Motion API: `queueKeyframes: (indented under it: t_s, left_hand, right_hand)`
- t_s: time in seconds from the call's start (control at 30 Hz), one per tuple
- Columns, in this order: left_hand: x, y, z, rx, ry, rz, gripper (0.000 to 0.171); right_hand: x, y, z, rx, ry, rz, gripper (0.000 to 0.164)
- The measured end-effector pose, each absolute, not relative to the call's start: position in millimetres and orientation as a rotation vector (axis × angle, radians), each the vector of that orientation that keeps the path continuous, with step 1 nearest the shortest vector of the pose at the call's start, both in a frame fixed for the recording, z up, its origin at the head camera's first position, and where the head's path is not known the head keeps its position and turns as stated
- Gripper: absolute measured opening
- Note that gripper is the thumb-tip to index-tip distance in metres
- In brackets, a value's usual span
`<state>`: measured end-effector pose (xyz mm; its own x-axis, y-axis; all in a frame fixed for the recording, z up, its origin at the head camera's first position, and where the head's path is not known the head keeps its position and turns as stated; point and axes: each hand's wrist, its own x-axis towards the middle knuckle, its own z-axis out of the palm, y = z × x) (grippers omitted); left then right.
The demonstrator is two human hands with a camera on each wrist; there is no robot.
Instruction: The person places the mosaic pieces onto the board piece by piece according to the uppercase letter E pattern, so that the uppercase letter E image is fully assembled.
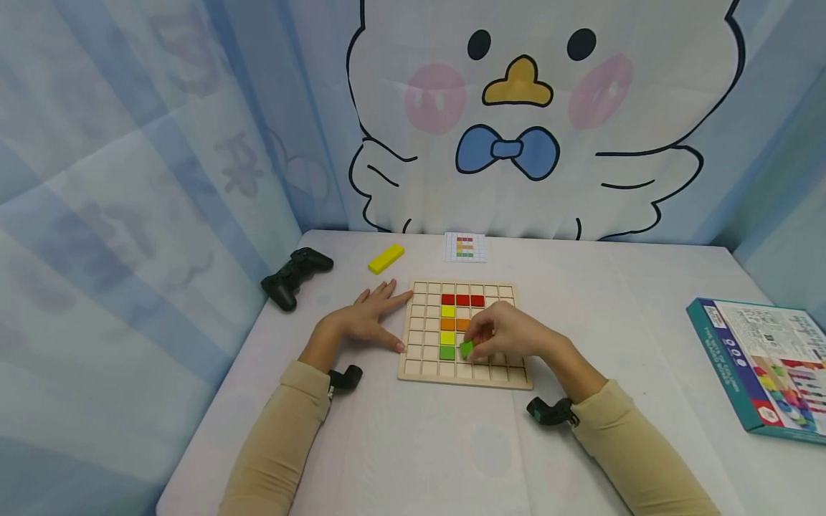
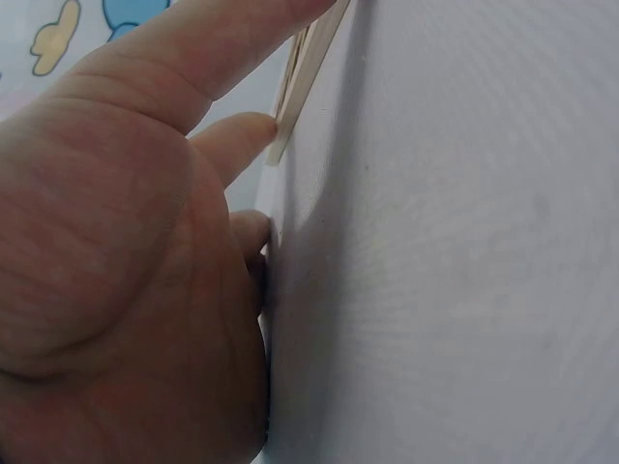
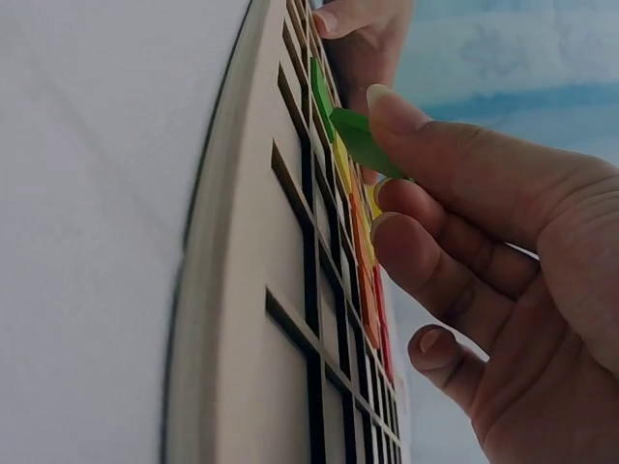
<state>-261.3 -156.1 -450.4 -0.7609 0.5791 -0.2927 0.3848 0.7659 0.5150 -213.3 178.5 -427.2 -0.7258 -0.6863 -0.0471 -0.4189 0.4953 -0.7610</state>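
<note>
A wooden grid board [image 1: 419, 370] lies flat on the table. My right hand [image 1: 513, 331] pinches a green square tile [image 3: 363, 143] between thumb and fingers, tilted just above the board. Left of it, a green tile [image 1: 447, 352] sits in the grid. Further up that column are a yellow tile [image 1: 447, 337], an orange tile [image 1: 447, 325] and another yellow one, topped by a row of red tiles [image 1: 462, 300]. A second orange tile is partly hidden by my right hand. My left hand [image 1: 361, 317] has its fingers spread, with thumb and index finger at the board's left edge.
Behind the board lie a yellow bar [image 1: 386, 259] and a small card [image 1: 464, 256] printed with a coloured pattern. A black game controller [image 1: 297, 276] is at the table's left edge. On the right rests a flat teal box [image 1: 723, 376].
</note>
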Motion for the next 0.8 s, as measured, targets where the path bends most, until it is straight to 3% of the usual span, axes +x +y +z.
queueKeyframes:
  t_s: [0.8]
  left_hand:
    - [-259.7,-155.4,-448.2,0.718,2.515,0.594,0.115]
  right_hand:
    - [-207.8,169.5,-428.7,-0.896,2.425,-0.985,0.02]
